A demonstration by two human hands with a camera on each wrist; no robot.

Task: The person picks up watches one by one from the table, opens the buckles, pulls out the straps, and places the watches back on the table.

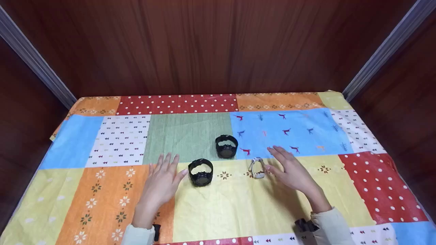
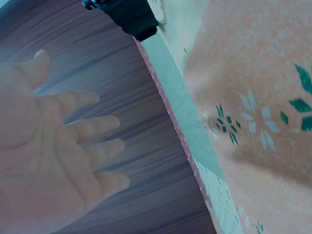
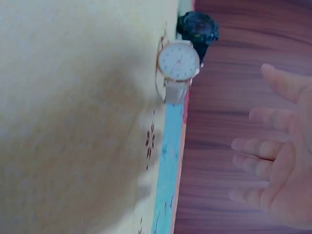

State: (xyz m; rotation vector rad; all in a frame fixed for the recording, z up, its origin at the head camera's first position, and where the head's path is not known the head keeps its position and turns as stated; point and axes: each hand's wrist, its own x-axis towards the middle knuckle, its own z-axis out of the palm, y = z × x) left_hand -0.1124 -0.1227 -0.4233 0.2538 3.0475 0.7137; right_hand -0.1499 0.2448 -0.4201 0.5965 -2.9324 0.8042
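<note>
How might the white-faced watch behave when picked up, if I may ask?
The white-faced watch is probably light, given its slim strap. Already standing looped open, it may hold its shape. The smooth-looking dial might feel slippery.

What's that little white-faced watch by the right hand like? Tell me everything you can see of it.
The white-faced wristwatch has a round dial with small dark markings, thin hands and a gold-coloured rim. Its pale strap, of unclear material, curves into a loop behind the dial, which faces the person's side. It rests on the tablecloth, mostly on a yellow patch near the border with a blue one. The right hand is close, but the right wrist view shows a gap between them.
</note>
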